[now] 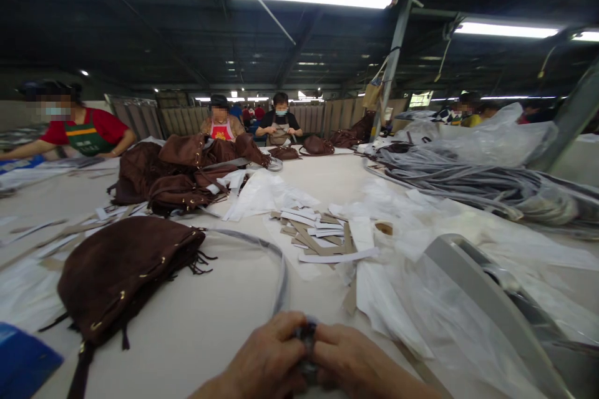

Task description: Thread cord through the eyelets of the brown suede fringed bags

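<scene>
Both hands meet at the bottom middle of the view, fingers pinched together. Between them is the end of a strap wrapped in grey plastic point(282, 274), which arcs from the brown bag point(126, 271) on the left down to my fingers. My left hand point(264, 355) is closed on the strap end, and my right hand point(358, 358) grips it from the other side. The fingers hide most of the held part, which looks dark and slightly blurred. The bag lies on its side, with gold-coloured eyelets and dark fringe along its opening.
More brown bags point(180, 171) are heaped farther back on the table point(322, 177). Card and paper strips point(322, 234) lie mid-table. Plastic-wrapped straps point(468, 181) pile up at right, behind a grey machine point(491, 299). A blue object point(25, 358) sits lower left. Several people work beyond.
</scene>
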Demonstrator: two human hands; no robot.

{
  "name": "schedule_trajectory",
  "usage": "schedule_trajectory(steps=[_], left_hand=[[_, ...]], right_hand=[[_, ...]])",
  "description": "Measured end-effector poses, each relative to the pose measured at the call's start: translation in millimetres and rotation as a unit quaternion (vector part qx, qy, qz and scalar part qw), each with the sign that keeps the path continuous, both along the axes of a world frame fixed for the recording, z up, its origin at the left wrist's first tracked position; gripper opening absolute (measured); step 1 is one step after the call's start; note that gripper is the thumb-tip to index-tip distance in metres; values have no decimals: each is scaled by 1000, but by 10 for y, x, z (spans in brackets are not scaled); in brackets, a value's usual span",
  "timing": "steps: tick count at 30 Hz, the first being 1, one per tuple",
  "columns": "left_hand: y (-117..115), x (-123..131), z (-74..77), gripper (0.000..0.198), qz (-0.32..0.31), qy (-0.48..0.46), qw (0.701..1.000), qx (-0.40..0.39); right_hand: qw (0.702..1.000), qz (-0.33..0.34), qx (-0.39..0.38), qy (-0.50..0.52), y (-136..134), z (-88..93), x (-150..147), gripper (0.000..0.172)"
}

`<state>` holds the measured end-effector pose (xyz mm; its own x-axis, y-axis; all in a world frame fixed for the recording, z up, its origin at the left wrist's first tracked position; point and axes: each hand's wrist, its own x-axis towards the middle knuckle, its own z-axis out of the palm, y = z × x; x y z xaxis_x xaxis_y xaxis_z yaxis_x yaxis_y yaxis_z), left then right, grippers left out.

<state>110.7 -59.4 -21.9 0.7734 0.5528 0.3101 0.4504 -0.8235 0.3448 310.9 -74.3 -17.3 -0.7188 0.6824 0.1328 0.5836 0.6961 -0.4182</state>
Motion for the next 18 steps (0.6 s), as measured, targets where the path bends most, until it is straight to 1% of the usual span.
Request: schedule_trajectory(steps=[2, 3, 4, 5, 6, 9, 10, 11, 12, 13, 15, 16, 17, 18], left_hand=[[81, -67, 134, 21, -39, 46, 998, 21], [111, -78, 164, 17, -51, 60, 996, 45], [127, -73, 159, 13, -62, 67, 993, 71], [127, -53, 117, 9, -68, 67, 991, 94], [114, -23, 43, 8, -64, 60, 990, 112], [30, 60, -229, 12, 8, -1, 987, 162], [6, 65, -283, 14, 31, -21, 985, 171], [-9, 54, -299, 16, 43, -31, 983, 173], [-13, 28, -276, 16, 34, -27, 985, 168], [-8, -9, -219, 15, 16, -10, 988, 154], [19, -82, -61, 10, -22, 39, 992, 117], [31, -105, 7, 9, -30, 57, 992, 106], [38, -110, 48, 7, -29, 65, 992, 105], [38, -97, 55, 4, -17, 60, 991, 115]], right_hand=[[999, 35, 33, -12, 45, 37, 77, 7], [997, 41, 59, -28, 63, 50, 104, 8], [994, 40, 88, -48, 74, 50, 117, 10], [990, 35, 117, -67, 76, 32, 112, 10], [985, 24, 147, -84, 71, -7, 90, 7], [969, -26, 223, -101, 31, -199, -26, 7], [967, -37, 234, -93, 22, -258, -57, 7], [968, -39, 233, -79, 19, -298, -74, 9], [974, -31, 218, -62, 24, -310, -73, 12], [981, -13, 188, -43, 37, -294, -57, 15], [993, 31, 118, -3, 75, -202, 6, 16], [995, 44, 91, 11, 94, -147, 40, 16], [996, 51, 72, 19, 107, -102, 66, 16], [996, 50, 64, 25, 112, -76, 81, 16]])
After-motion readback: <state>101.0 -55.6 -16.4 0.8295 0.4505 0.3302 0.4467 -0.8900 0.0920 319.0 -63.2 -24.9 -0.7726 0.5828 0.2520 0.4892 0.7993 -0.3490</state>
